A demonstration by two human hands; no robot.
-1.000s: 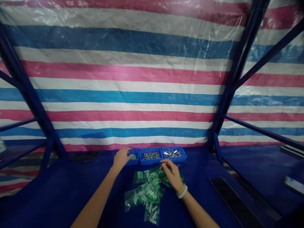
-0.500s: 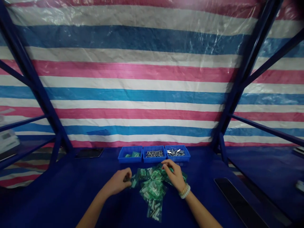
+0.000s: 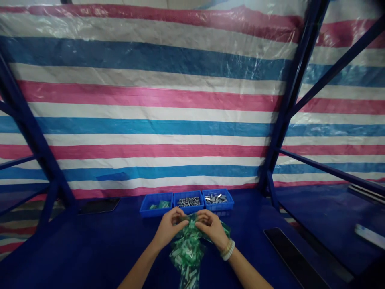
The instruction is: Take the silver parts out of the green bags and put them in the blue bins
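A pile of clear green-tinted bags (image 3: 188, 251) with small pale parts inside lies on the blue table (image 3: 120, 241). Over the back of the pile, my left hand (image 3: 170, 226) is closed, thumb and fingers pinching the edge of a bag. Just to its right, my right hand (image 3: 212, 228), with a beaded bracelet at the wrist, pinches the same bag or one beside it. Three blue bins stand behind the hands: the left bin (image 3: 144, 212) has small green bags, the middle bin (image 3: 188, 209) small metal parts, the right bin (image 3: 219, 206) metal pieces.
A dark phone-like slab (image 3: 99, 206) lies at the back left. Nearer on the right is a long black slab (image 3: 294, 257). Blue metal posts rise on both sides, with a striped plastic sheet (image 3: 156, 128) behind. A white object (image 3: 369, 236) lies at the far right.
My left hand has moved right and my right hand slightly left, so they are close together over the pile. Both now pinch bag plastic. The view has shifted to the right.
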